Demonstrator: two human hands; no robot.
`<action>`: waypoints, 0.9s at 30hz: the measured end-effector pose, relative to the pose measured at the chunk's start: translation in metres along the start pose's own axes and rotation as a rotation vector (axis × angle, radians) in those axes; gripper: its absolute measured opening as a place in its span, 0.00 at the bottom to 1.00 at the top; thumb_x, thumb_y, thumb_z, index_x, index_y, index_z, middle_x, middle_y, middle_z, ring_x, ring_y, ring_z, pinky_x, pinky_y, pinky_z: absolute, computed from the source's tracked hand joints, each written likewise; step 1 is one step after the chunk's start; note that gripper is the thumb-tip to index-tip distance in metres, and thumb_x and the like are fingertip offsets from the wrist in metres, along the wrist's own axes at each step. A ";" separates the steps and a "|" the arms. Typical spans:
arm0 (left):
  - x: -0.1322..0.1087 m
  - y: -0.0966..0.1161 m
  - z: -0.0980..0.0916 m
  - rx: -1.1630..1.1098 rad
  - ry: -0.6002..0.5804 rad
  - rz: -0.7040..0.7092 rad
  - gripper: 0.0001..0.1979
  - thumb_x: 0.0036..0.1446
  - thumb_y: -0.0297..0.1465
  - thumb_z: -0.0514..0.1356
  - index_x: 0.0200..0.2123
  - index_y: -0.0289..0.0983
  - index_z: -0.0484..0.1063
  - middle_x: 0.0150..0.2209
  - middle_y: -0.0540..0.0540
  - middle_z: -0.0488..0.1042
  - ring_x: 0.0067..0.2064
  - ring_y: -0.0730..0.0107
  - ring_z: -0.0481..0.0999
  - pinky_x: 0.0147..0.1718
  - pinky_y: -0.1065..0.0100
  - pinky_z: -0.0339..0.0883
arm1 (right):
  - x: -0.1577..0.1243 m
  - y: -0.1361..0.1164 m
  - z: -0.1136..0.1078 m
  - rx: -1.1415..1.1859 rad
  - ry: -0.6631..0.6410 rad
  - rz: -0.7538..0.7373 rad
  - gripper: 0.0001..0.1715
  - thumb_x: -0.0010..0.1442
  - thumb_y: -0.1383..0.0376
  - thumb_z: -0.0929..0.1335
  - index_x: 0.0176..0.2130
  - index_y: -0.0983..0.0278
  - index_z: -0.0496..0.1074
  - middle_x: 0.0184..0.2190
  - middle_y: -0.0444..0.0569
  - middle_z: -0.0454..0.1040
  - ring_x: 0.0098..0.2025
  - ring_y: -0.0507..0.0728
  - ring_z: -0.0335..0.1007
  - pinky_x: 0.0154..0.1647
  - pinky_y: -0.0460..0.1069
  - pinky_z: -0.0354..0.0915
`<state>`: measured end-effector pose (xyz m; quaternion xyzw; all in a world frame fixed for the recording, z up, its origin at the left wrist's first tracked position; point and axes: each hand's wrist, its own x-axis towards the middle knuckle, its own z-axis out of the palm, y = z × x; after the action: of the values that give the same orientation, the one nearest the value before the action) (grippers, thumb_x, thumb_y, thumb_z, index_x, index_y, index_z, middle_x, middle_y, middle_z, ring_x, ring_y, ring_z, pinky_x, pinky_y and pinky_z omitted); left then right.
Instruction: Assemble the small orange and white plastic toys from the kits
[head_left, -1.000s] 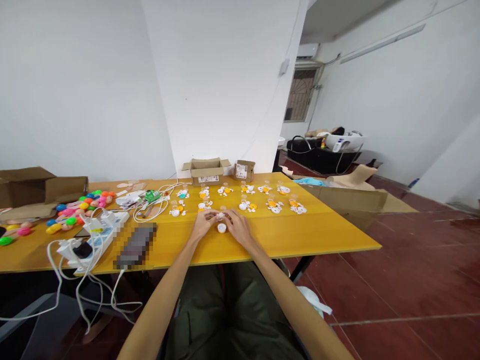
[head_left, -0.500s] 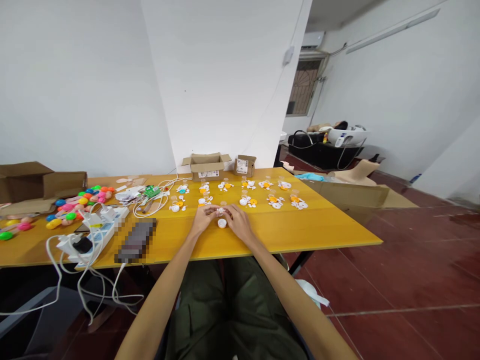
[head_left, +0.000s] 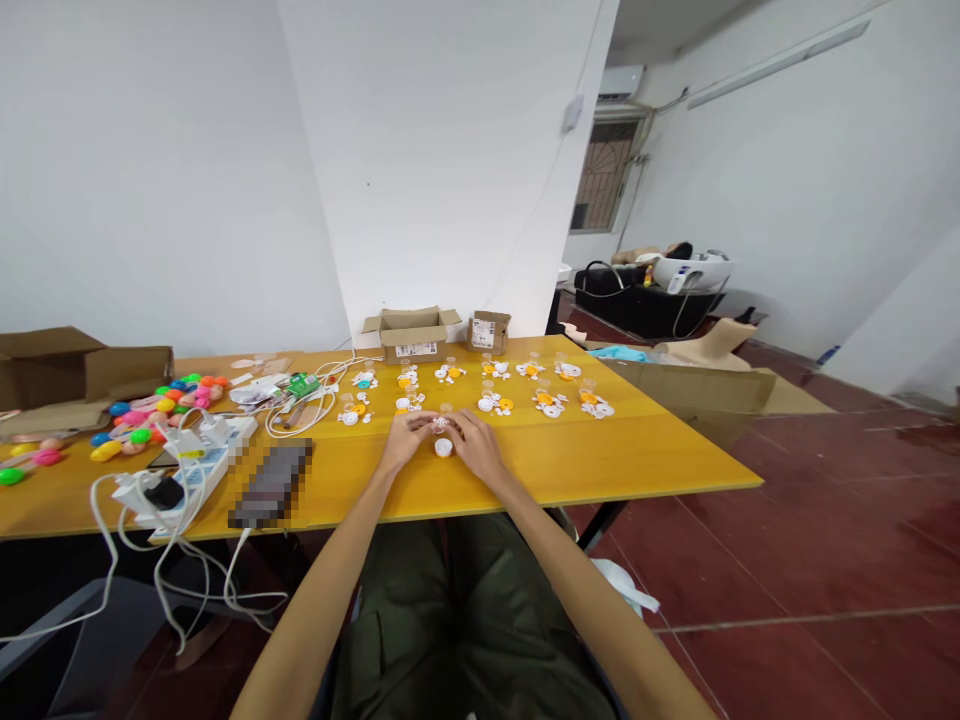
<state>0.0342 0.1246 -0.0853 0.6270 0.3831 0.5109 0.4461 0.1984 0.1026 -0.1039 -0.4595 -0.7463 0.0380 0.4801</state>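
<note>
My left hand and my right hand meet near the table's front edge, fingertips closed on a small white plastic part between them. Its exact kind is too small to make out. Right below it on the table stands a round white cap-like piece. Just behind my fingers the rim of a clear cup shows. Beyond lie several little groups of white and orange plastic parts, among them a group with a white disc and an orange ring near my right hand.
At the left are a power strip with white cables, a dark blurred phone and a pile of colourful plastic pieces. Cardboard boxes stand at the back, one open and one small. The yellow table ends at the right.
Both hands stay in the same place, still holding the small white part, with barely any finger movement. The whole view has shifted very slightly.
</note>
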 end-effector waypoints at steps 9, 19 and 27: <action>0.000 0.000 -0.001 -0.017 -0.007 0.009 0.10 0.45 0.35 0.70 0.32 0.38 0.82 0.33 0.44 0.84 0.42 0.56 0.83 0.47 0.58 0.76 | 0.001 0.002 0.001 0.034 0.004 0.006 0.13 0.66 0.65 0.64 0.42 0.56 0.78 0.39 0.49 0.79 0.41 0.58 0.75 0.43 0.50 0.70; -0.001 0.003 -0.001 -0.024 -0.007 0.014 0.10 0.45 0.35 0.71 0.32 0.38 0.83 0.33 0.43 0.84 0.41 0.55 0.84 0.48 0.56 0.76 | 0.002 0.000 -0.001 0.085 -0.001 0.004 0.13 0.66 0.66 0.64 0.41 0.57 0.78 0.40 0.49 0.80 0.42 0.58 0.76 0.44 0.50 0.70; -0.001 0.004 0.000 -0.027 -0.022 0.007 0.10 0.45 0.35 0.71 0.31 0.37 0.82 0.34 0.43 0.84 0.40 0.57 0.83 0.48 0.57 0.76 | 0.001 0.003 0.001 0.046 -0.008 0.020 0.11 0.66 0.66 0.64 0.40 0.57 0.77 0.37 0.49 0.79 0.40 0.58 0.75 0.42 0.50 0.69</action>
<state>0.0339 0.1219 -0.0816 0.6280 0.3689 0.5107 0.4569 0.1993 0.1054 -0.1050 -0.4557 -0.7425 0.0621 0.4871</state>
